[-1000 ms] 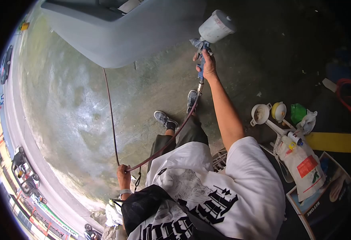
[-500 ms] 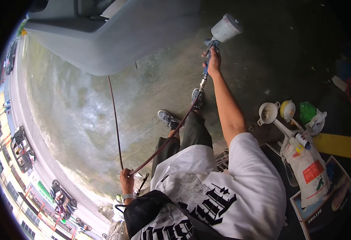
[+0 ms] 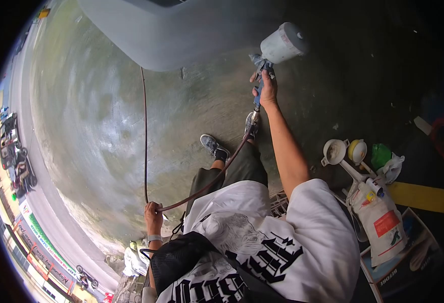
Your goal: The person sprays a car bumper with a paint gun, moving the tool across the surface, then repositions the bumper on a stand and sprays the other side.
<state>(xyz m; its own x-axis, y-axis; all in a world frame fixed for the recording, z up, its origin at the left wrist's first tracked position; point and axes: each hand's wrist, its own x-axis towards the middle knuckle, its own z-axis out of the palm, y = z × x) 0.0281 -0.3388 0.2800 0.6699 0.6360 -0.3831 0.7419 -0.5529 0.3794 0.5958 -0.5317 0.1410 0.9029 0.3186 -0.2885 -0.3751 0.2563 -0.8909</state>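
Observation:
My right hand (image 3: 267, 92) is wrapped round the handle of a blue spray gun (image 3: 261, 76), held out in front of me over the floor. A whitish paint cup (image 3: 282, 43) sits on the gun. From the metal fitting under the handle, a dark red air hose (image 3: 209, 184) sags across my legs to my left hand (image 3: 153, 218). That hand is closed on the hose at waist height. Beyond it the hose runs forward to the lower edge of a grey car-body-like panel (image 3: 156, 43). The gun is apart from this panel.
At right are a strainer-like white cup (image 3: 334, 151), a yellow-and-white bowl (image 3: 357, 151), a green bag (image 3: 381, 155) and a printed sack (image 3: 383, 227). A yellow strip (image 3: 424, 199) lies beside them. Parked vehicles (image 3: 17, 151) line the street at left.
The view has shifted, so the grey panel sits higher and less of it shows. The spray gun appears slightly lower and turned. Both hands keep their holds.

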